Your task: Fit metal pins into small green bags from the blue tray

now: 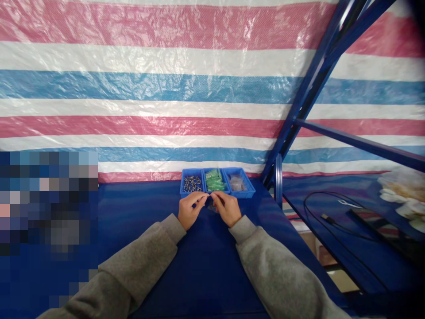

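Observation:
My left hand (pixel 191 209) and my right hand (pixel 227 208) meet fingertip to fingertip just in front of a row of blue bins. Both are closed in a pinch on what looks like a small clear plastic bag (pixel 213 206), which hangs below the fingers. Its contents, if any, are too faint to tell. Beyond my left hand, the left bin (pixel 182 190) contains many small metal fasteners (pixel 192 183). Green packets (pixel 214 180) fill the middle bin. Clear plastic bags (pixel 237 182) lie in the right bin (pixel 249 193).
The bins stand at the back of a blue table (pixel 206 266), against a striped plastic sheet (pixel 166 88). A blue metal frame (pixel 299 106) rises at the right. Beyond it, a second surface carries a black cable (pixel 335 223) and plastic bags (pixel 403 195). The left side is pixelated.

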{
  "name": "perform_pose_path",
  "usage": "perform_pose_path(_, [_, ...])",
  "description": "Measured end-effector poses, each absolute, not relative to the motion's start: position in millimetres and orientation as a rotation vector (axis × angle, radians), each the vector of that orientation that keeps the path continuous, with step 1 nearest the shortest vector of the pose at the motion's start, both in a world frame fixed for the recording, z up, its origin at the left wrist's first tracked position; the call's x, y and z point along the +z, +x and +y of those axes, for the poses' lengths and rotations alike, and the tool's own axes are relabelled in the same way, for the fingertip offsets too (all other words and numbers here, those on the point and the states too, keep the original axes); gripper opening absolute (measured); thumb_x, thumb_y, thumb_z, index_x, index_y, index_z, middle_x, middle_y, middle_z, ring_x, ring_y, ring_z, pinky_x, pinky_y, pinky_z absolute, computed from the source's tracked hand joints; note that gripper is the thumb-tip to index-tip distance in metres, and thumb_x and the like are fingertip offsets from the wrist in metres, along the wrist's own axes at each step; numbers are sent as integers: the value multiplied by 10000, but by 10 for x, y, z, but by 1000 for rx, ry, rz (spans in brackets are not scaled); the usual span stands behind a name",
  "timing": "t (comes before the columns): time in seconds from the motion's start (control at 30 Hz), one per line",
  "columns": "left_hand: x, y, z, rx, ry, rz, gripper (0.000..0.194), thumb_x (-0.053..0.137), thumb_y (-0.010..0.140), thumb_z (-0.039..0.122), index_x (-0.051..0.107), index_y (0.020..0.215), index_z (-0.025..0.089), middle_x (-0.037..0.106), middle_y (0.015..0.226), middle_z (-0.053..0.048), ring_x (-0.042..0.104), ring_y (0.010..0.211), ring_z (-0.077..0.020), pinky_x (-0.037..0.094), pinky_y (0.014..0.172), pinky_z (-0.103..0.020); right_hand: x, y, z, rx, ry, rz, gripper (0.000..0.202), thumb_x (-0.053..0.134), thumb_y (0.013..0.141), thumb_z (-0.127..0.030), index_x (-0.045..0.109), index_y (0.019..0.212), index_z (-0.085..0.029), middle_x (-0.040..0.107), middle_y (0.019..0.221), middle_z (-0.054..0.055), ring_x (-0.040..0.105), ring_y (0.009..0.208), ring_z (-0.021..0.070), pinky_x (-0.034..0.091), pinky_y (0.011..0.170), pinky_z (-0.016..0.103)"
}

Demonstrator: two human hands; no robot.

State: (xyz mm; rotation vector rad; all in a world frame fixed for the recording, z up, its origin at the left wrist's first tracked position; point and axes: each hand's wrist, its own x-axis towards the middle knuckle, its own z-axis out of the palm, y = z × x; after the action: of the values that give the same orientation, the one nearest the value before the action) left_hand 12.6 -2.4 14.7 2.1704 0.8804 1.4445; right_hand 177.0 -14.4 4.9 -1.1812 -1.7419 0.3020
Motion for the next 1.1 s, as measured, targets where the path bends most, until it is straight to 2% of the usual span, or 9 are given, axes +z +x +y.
perform_pose_path(0.1, [150, 127, -14, 1428, 2153, 946, 229, 458, 894, 277, 649, 964, 170, 679, 929, -61, 633, 806, -143, 502, 728, -241, 38, 1772, -131, 305, -1208, -1707, 275, 398, 918, -334, 628, 931, -183, 634, 669, 25, 598, 569, 139, 448, 557, 216])
perform_pose_path(0.23, [116, 115, 35, 1410, 2213, 994, 221, 459, 896, 268, 650, 923, 161, 675, 797, -40, 620, 705, -129, 492, 717, -244, 41, 1771, -128, 302, -1211, -1697, 291, 389, 920, -333, 634, 907, -178, 643, 687, 30, 604, 576, 135, 449, 554, 208])
perform_pose_path(0.37, [92, 110, 60, 1416, 2305, 987, 185, 516, 867, 271, 665, 919, 176, 668, 834, -50, 602, 758, -146, 472, 737, -257, 65, 1771, -144, 290, -1206, -1683, 302, 389, 918, -338, 640, 876, -176, 619, 622, 18, 592, 547, 132, 446, 547, 207])
perform_pose_path(0.47, [68, 119, 65, 1409, 2215, 990, 168, 548, 846, 291, 643, 921, 175, 662, 809, -32, 599, 697, -126, 475, 694, -233, 77, 1773, -158, 295, -1188, -1674, 294, 396, 915, -336, 640, 878, -177, 622, 631, 23, 593, 553, 135, 453, 553, 213])
perform_pose_path(0.6, [27, 126, 78, 1393, 2077, 993, 198, 565, 828, 326, 589, 942, 167, 618, 655, 15, 567, 568, -100, 468, 610, -208, 69, 1762, -170, 347, -1107, -1737, 237, 453, 891, -323, 639, 916, -178, 655, 719, 38, 608, 589, 141, 470, 575, 227])
perform_pose_path(0.87, [21, 121, 74, 1357, 1994, 947, 208, 566, 826, 323, 559, 957, 161, 543, 553, 49, 532, 494, -78, 445, 533, -179, 12, 1729, -167, 419, -1021, -1821, 174, 535, 849, -321, 642, 834, -184, 642, 707, 32, 579, 570, 135, 464, 569, 237])
perform_pose_path(0.97, [35, 124, 58, 1377, 2011, 953, 203, 555, 832, 323, 578, 950, 160, 585, 593, 26, 558, 512, -84, 455, 524, -178, 14, 1734, -164, 399, -1039, -1808, 163, 526, 855, -305, 629, 816, -186, 626, 704, 30, 572, 579, 136, 457, 576, 237])
perform_pose_path(1.1, [56, 125, 44, 1428, 2070, 971, 172, 574, 818, 311, 625, 886, 161, 661, 794, -32, 604, 590, -99, 491, 546, -190, 36, 1752, -160, 337, -1097, -1737, 184, 490, 875, -304, 606, 794, -186, 621, 737, 33, 566, 587, 134, 445, 586, 235])
